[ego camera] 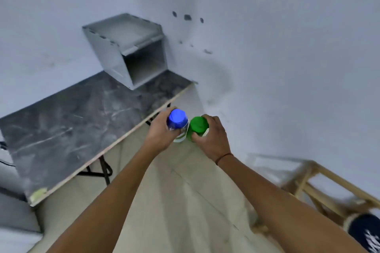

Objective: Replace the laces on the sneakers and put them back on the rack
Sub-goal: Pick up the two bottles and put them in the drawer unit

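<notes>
Grey box (131,51) on marble table (67,121)

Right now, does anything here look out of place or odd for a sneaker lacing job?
Yes. The left hand holds a blue-capped bottle and the right hand a green-capped bottle, not laces. The grey box on the marble table sits tilted. Only a dark shoe shows by the wooden rack.

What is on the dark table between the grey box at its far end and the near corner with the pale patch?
In the head view, nothing: the marbled table top is bare from the grey box to the pale patch.
</notes>
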